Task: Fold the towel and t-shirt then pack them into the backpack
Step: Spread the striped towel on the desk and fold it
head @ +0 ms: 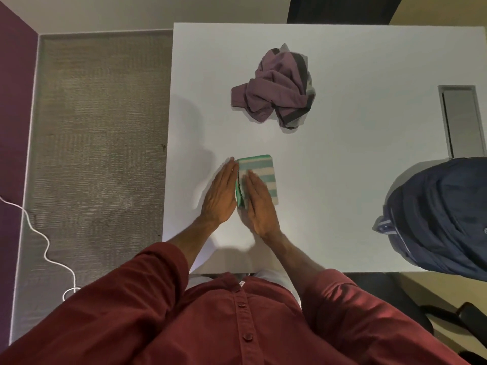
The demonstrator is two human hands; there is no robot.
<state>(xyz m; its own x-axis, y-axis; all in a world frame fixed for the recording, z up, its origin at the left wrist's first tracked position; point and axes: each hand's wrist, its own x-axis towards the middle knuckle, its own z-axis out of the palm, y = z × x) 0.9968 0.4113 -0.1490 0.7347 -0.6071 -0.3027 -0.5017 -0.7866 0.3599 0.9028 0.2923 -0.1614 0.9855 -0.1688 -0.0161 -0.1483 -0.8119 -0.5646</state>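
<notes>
A green-and-white striped towel (264,172) lies folded into a small thick rectangle near the table's front left. My left hand (220,193) rests flat with straight fingers against the towel's left edge. My right hand (259,206) presses flat on top of the towel's near half. A purple-and-grey t-shirt (276,88) lies crumpled in a heap farther back on the table, apart from both hands. A dark blue backpack (442,217) lies at the table's right edge, partly overhanging the front.
The white table (355,159) has a grey cable slot (461,119) at the right. Carpet floor and a white cable (47,246) lie to the left. A dark chair (448,312) stands at the lower right.
</notes>
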